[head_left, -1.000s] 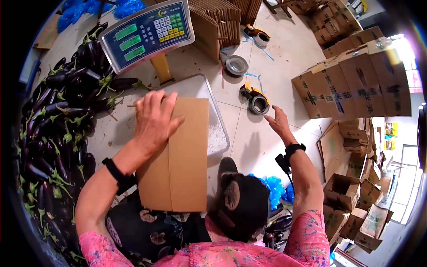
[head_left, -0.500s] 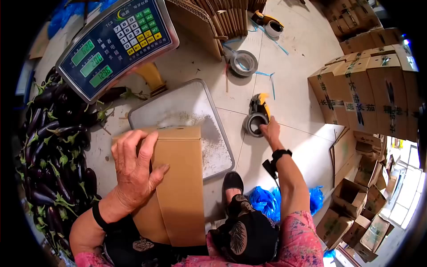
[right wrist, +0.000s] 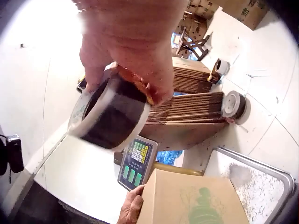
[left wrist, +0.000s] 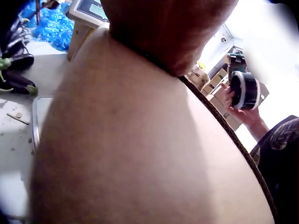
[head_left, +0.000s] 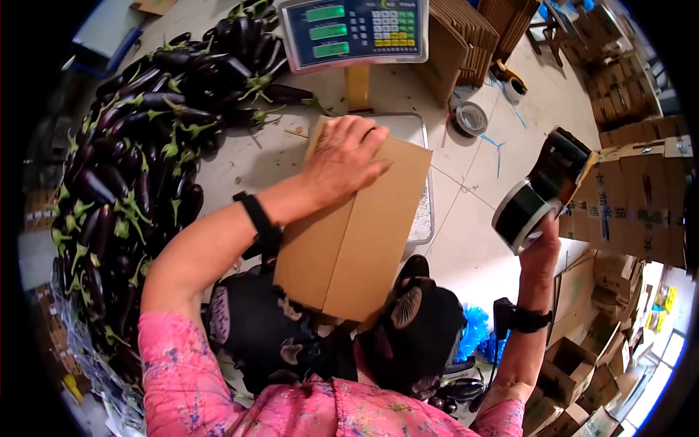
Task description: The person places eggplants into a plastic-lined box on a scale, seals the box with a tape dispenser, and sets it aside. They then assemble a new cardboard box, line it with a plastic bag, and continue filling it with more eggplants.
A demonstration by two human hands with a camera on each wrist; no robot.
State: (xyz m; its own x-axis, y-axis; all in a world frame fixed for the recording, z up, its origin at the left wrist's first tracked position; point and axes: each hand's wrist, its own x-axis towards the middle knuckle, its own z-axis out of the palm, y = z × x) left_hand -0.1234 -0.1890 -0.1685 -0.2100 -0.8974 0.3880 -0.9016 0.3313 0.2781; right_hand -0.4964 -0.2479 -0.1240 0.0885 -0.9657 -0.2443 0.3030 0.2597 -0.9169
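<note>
A closed cardboard box rests tilted against the person's lap, the seam between its flaps facing up. The left hand lies over its far end, fingers bent at the edge and thumb along the top; the right wrist view shows those fingers at the box's corner. The right hand holds up a tape dispenser with a large dark roll of tape, off to the right of the box. In the left wrist view the box's side fills most of the picture.
A weighing scale's display stands beyond the box, its metal platform partly hidden under it. Eggplants are heaped at left. Tape rolls and folded cartons lie ahead; printed boxes stand at right.
The right hand reached down to the tape dispenser on the floor, took hold of it and lifted it. The left hand has stayed on the box's far end while the head view swung.
</note>
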